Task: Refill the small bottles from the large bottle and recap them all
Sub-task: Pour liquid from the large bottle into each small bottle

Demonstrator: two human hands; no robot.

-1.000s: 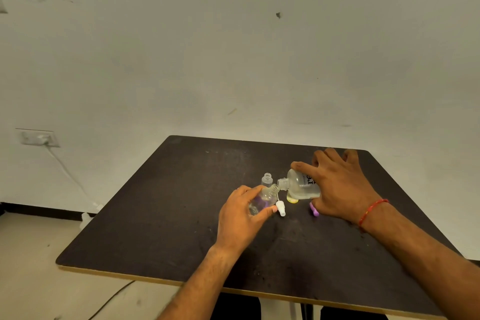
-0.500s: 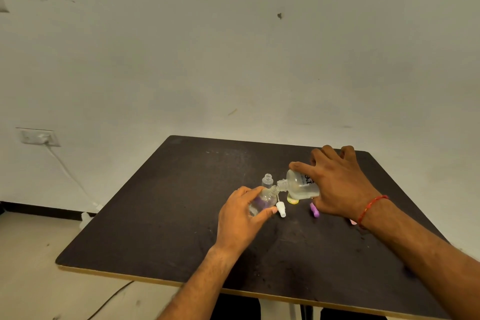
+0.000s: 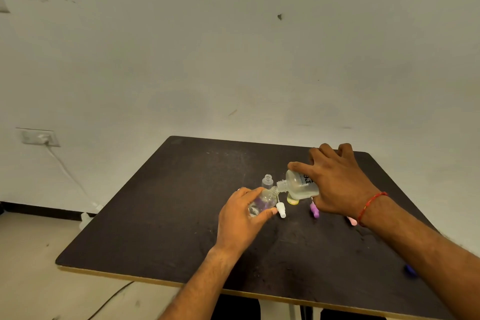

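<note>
My right hand (image 3: pixel 335 179) grips the large clear bottle (image 3: pixel 301 186), tipped on its side with its neck pointing left. Its mouth meets the mouth of a small clear bottle (image 3: pixel 263 201), which my left hand (image 3: pixel 240 218) holds tilted just above the table. A second small bottle (image 3: pixel 267 180) stands uncapped behind them. Loose dropper caps lie on the black table (image 3: pixel 161 215): a white one (image 3: pixel 281 210), a purple one (image 3: pixel 314 210) and a pink one (image 3: pixel 352 221). Something yellow (image 3: pixel 293 200) sits under the large bottle.
A blue cap-like object (image 3: pixel 410 271) lies near the table's right front edge, beside my right forearm. A wall socket (image 3: pixel 39 137) with a white cable is on the wall at the left. The table's front edge runs close to me.
My right hand has lifted the large bottle slightly and tipped it further toward the small bottle. My left hand has stayed in place.
</note>
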